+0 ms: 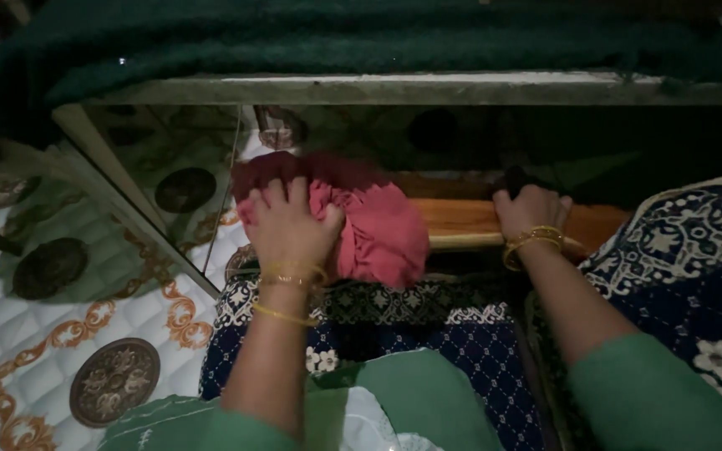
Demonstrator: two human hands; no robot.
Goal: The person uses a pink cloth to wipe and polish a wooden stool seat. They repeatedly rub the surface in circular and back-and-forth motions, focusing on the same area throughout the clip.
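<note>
A crumpled pinkish-red cloth (369,221) is being pressed against the glass front of a dark cabinet (211,159) by the left hand (290,225), fingers spread and clamped down on the bunched fabric, so the cloth sits right at the base of the glass next to a brown wooden ledge (470,219). The right hand (532,213) is closed over the ledge's edge, gripping something dark that can't really be made out. For a step like this, the wad is probably best kept flat under the palm so it isn't dragged loose. A navy patterned mat (461,342) is spread below, an ornate white-and-orange quilted floor covering (35,351) lies to the left, and a dark green blanket (361,38) overhangs the top, cutting the light.
</note>
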